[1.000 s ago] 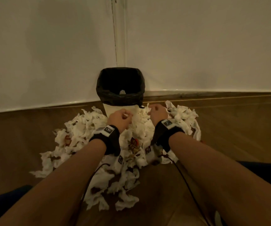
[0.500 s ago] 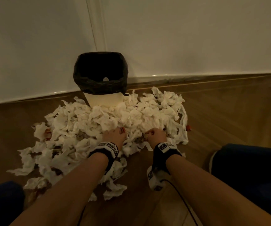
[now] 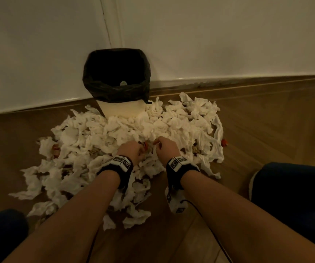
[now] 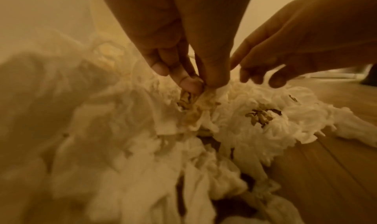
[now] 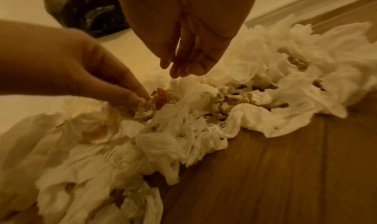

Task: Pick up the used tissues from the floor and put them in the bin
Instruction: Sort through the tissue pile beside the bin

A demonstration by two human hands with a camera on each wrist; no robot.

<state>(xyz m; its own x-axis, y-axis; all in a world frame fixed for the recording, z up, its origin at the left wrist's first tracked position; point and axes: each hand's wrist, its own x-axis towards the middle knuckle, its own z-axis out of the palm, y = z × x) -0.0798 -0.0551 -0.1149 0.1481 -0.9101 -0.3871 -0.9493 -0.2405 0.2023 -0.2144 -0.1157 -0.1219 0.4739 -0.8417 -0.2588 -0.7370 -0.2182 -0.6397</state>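
Note:
A wide heap of crumpled white used tissues [image 3: 103, 135], some stained brown and orange, covers the wooden floor in front of the bin [image 3: 116, 109]. The bin is white with a black liner [image 3: 115, 90] and stands in the wall corner; one scrap lies inside. My left hand [image 4: 200, 87] reaches down into the heap's middle, and its thumb and fingers pinch a stained tissue [image 4: 195, 114]. My right hand [image 5: 183, 71] hovers just above the tissues beside it, fingers pointing down and holding nothing. In the head view both hands, the left hand [image 3: 140, 149] and the right hand [image 3: 157, 145], sit close together.
White walls meet behind the bin, with a skirting line along the floor [image 3: 247, 80]. A small orange scrap [image 3: 224, 142] lies right of the heap. My dark blue knees sit at lower left [image 3: 1, 228] and right [image 3: 293, 196]. Bare wood floor [image 3: 266, 120] lies right.
Both hands have drawn back from the bin's base to the near middle of the heap. The left hand has pinched a stained tissue. The view has tilted down.

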